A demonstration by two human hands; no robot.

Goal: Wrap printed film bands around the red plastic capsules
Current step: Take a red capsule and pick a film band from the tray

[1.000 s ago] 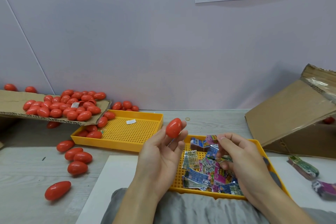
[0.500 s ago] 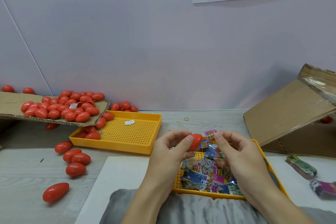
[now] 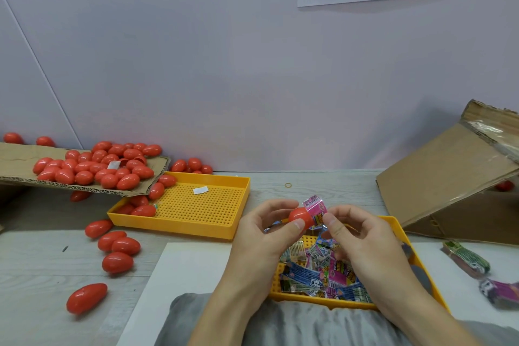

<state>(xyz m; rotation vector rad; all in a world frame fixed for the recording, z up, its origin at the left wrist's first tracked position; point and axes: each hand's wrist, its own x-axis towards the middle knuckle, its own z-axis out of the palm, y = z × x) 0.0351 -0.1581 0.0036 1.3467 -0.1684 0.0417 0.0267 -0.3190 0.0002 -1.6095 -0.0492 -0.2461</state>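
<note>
My left hand (image 3: 262, 236) pinches a red capsule (image 3: 300, 216) between thumb and fingers above the near yellow tray (image 3: 393, 229). A pink printed film band (image 3: 316, 208) sits over the capsule's right end, and my right hand (image 3: 355, 236) pinches that band with thumb and forefinger. Several more printed bands (image 3: 317, 272) lie heaped in the near tray under my hands. Many bare red capsules (image 3: 95, 166) are piled on a cardboard flap (image 3: 16, 157) at the left.
A second yellow tray (image 3: 213, 205) at the centre-left holds a few capsules and a white scrap. Loose capsules (image 3: 118, 247) lie on the table to the left. A tilted cardboard box (image 3: 449, 177) stands at the right, with wrapped items (image 3: 466, 258) in front of it.
My left hand brought the capsule down from held-up height to meet my right hand. My right hand lifted a pink band out of the tray, and the band now covers the capsule's right end.
</note>
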